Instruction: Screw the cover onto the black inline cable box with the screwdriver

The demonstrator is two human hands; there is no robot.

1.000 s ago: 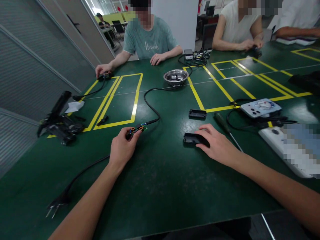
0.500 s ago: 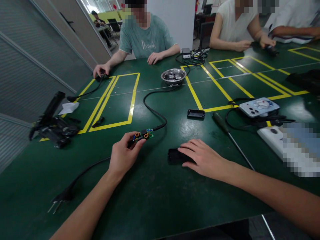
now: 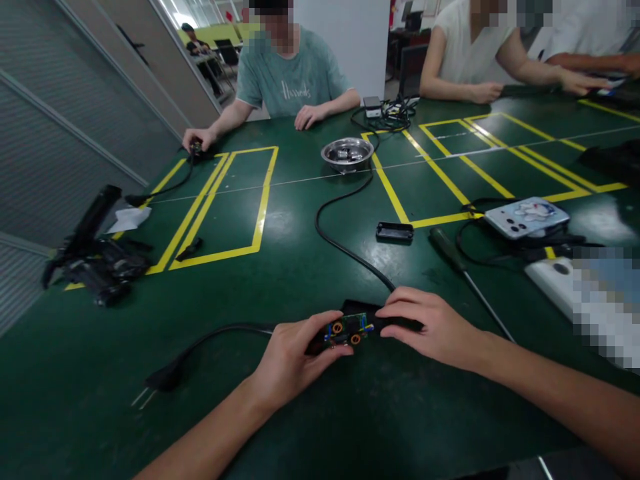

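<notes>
My left hand point(image 3: 300, 350) pinches a small circuit board point(image 3: 350, 328) with two copper-coloured coils between thumb and fingers. A black cord point(image 3: 240, 327) runs left from that hand to a two-pin plug point(image 3: 163, 377) on the table. Close on the right, my right hand point(image 3: 430, 327) curls its thumb and fingers around a black plastic case half point(image 3: 356, 306), which is partly hidden behind the board and under the fingers. Another black cord point(image 3: 345, 247) comes down from the metal bowl to the right hand; its join with the board is hidden by the fingers.
A second case half point(image 3: 395, 233) and a screwdriver point(image 3: 450, 250) lie beyond my right hand. Phones point(image 3: 527, 217) and cables are at right. A metal bowl point(image 3: 347, 155) stands further back. Black parts point(image 3: 105, 250) lie at left. Co-workers sit across the green table.
My left hand has carried the circuit board right and down to the case half beside my right hand. The attached cord and plug have shifted right. My right hand has moved slightly right.
</notes>
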